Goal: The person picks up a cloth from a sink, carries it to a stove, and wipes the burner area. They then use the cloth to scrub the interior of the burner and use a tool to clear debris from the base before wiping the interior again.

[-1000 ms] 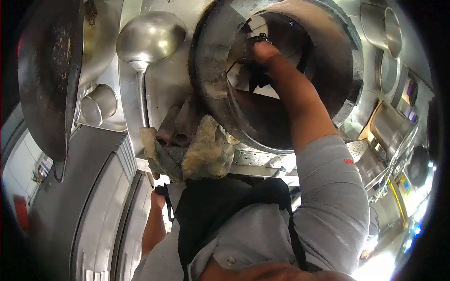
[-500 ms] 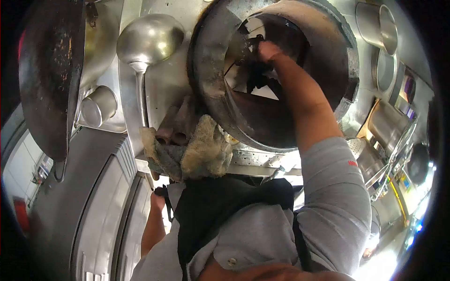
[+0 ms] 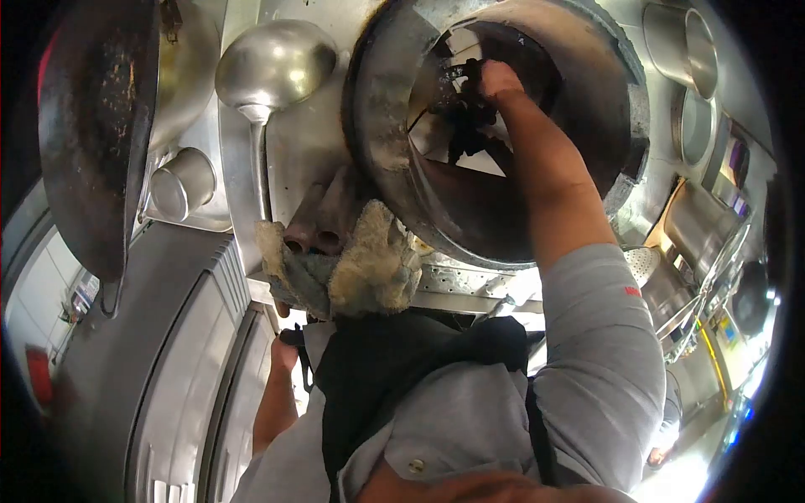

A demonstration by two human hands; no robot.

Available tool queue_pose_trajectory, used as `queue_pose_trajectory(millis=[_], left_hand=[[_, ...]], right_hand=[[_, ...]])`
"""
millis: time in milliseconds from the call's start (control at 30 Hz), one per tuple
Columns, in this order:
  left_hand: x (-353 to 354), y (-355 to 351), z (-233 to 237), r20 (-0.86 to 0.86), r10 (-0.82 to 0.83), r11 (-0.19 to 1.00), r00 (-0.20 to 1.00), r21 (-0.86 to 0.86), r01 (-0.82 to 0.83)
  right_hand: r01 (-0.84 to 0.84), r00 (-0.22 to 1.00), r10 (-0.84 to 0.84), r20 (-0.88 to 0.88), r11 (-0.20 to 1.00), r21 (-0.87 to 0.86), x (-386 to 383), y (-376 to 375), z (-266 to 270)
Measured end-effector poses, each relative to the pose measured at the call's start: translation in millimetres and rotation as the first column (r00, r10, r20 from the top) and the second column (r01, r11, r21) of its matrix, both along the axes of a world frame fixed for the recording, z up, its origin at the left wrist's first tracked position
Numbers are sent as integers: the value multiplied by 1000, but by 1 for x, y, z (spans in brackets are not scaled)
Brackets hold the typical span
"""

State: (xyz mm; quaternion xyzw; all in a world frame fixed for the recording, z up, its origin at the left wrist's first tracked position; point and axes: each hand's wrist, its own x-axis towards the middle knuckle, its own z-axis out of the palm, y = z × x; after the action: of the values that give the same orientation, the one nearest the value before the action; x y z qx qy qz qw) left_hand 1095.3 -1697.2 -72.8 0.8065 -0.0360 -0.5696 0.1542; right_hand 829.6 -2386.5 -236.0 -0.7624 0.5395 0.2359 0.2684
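Note:
My right hand (image 3: 497,81) reaches deep into a big round steel burner ring (image 3: 381,126) with scorched walls. Its fingers are closed on a dark ragged rag (image 3: 466,117) that hangs against the burner parts at the bottom of the ring. My grey sleeve (image 3: 599,352) runs down to the lower right. My left hand (image 3: 283,355) hangs low by my waist, next to a dark apron strap; its fingers are mostly hidden.
A steel ladle (image 3: 274,64) lies left of the ring. A blackened wok (image 3: 92,134) stands on edge at far left, beside a metal cup (image 3: 180,184). A dirty cloth (image 3: 356,268) wraps two pipe ends (image 3: 319,226). Steel pots (image 3: 688,42) and a strainer (image 3: 644,264) crowd the right.
My right hand has shifted a little further to the right inside the ring, carrying the dark rag along. My left hand has stayed by my waist.

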Motion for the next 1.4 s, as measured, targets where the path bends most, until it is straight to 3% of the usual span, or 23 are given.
queue_pose_trajectory(millis=[67, 133, 233, 333, 400, 433, 500, 533, 600, 633, 667, 733, 867, 933, 967, 1000, 1033, 1067, 1167, 1267, 1300, 1333, 1400], left_hand=[[4, 18, -13, -80, 105, 994, 991, -15, -106], [2, 13, -12, -153, 214, 975, 965, -19, -220], [0, -7, 7, -27, 68, 998, 997, 21, -67], [3, -22, 4, 49, -101, 976, 994, 199, 89], [-4, -31, 9, -15, 197, 975, 980, 106, -195], [-4, -34, 12, -20, 193, 975, 981, 114, -190], [-5, -41, 9, -128, 311, 950, 942, 72, -304], [-5, -40, 4, -126, 311, 950, 942, 66, -305], [-6, -30, -1, -276, 586, 799, 762, 42, -600], [-4, -22, -4, -297, 637, 758, 711, 73, -649], [-2, -13, -9, -293, 641, 755, 709, 73, -652], [0, -3, -10, -144, 430, 903, 891, 48, -428], [-2, -3, -3, -227, 300, 952, 927, 12, -306], [-5, -3, -5, -255, 539, 835, 803, 40, -548], [-6, -3, -5, -257, 539, 835, 802, 38, -549], [-7, -5, -6, -296, 648, 750, 702, 85, -656], [-6, -8, -9, -327, 742, 650, 586, 133, -748], [-4, -11, -10, -324, 742, 648, 587, 125, -751], [-5, -41, 12, -158, 526, 851, 836, 84, -519], [-1, -27, 7, -153, 626, 779, 764, 147, -609], [1, -22, 7, -148, 503, 863, 852, 133, -486], [-1, -14, 10, -146, 503, 863, 852, 141, -485], [-5, -13, 0, -215, 567, 819, 795, 40, -573]], right_hand=[[-102, 995, 101, 18, 989, 112, 3, 4, 4], [-216, 976, 216, 2, 973, 86, 4, 13, -26], [-194, 981, 194, 1, 980, 45, 6, 28, -25], [-51, 999, 51, 8, 999, -11, -1, 17, -31], [-257, 964, 256, 75, 966, 1, -6, 13, -41], [-252, 965, 251, 71, 968, 9, -9, 17, -39], [-280, 930, 203, 306, 931, 235, 0, 16, -33], [-281, 929, 205, 308, 932, 229, 9, 21, -29], [-381, 920, 347, 184, 903, 197, 24, 43, -24], [-374, 924, 359, 134, 919, 122, 26, 49, -24], [-379, 922, 362, 138, 917, 123, 28, 50, -26], [-171, 982, 166, 96, 984, 47, 31, 55, -26], [-111, 993, 108, 41, 991, 73, 22, 24, -18], [-256, 957, 240, 164, 963, 87, 22, 8, -10], [-78, 989, 37, 146, 955, 285, 18, 11, -6], [-77, 989, 37, 146, 957, 281, 21, 20, -2], [-180, 980, 156, 120, 958, 223, 24, 28, -6], [-287, 957, 275, 92, 943, 168, 28, 36, -14], [-248, 968, 243, 59, 962, 110, 32, 48, -45], [-168, 986, 168, 13, 983, 67, 25, 33, -19], [-137, 990, 138, -12, 988, 77, 26, 27, -11], [-136, 990, 138, -14, 987, 85, 25, 30, -12], [-379, 924, 375, 74, 924, 49, 23, 23, -17]])
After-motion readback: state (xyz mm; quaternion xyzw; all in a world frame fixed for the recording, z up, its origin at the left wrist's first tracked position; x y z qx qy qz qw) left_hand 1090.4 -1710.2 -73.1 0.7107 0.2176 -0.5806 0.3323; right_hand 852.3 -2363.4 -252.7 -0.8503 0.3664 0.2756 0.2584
